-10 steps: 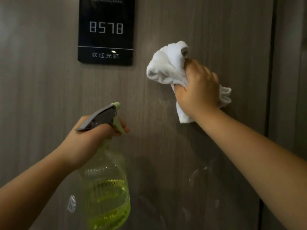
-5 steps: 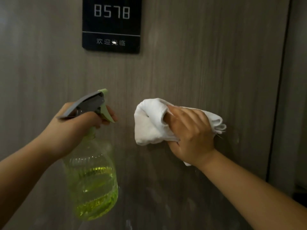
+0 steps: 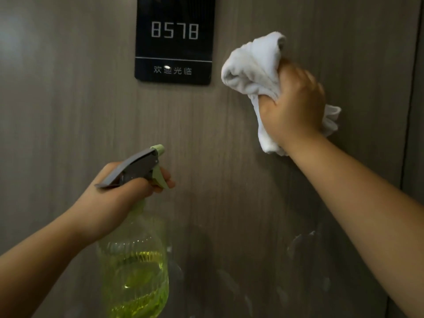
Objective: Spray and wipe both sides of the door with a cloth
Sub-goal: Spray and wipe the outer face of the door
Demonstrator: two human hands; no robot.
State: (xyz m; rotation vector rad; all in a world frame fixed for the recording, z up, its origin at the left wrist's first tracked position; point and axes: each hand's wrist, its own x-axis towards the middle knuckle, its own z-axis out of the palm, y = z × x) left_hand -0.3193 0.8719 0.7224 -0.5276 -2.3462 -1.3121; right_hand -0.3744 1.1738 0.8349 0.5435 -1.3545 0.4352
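The number "8578" is being displayed in pale segmented digits on the upper part of a black room-number plate (image 3: 174,40), which is mounted on the wood-grain door (image 3: 68,122). Below a thin dividing line on the same plate, the Chinese characters "欢迎光临" are being shown in small pale type, the second character partly washed out by a bright glint.

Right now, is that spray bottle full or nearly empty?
Partly full. The spray bottle, held by the left hand, shows yellow-green liquid only in its lower part; above is clear.
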